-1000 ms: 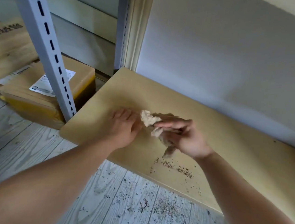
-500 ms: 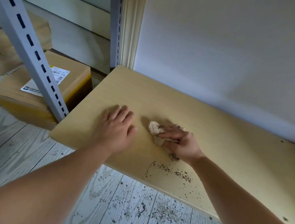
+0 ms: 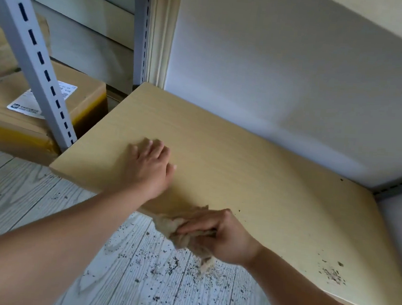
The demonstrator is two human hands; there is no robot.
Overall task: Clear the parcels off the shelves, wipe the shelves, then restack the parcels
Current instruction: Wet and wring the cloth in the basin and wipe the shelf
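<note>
The left hand lies flat, fingers straight, on the bare wooden shelf, while the right hand, nearer the person, has its fingers curled round a crumpled beige cloth at the shelf's front edge. Dark crumbs dot the shelf right of the right hand. A labelled parcel sits on the floor, left of the left hand.

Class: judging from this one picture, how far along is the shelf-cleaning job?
Done: the shelf holds no parcels; one parcel sits beside the rack. In hand: the right hand grips a cloth at the front edge; the left hand braces. Left: a crumb patch, then restacking.
</note>
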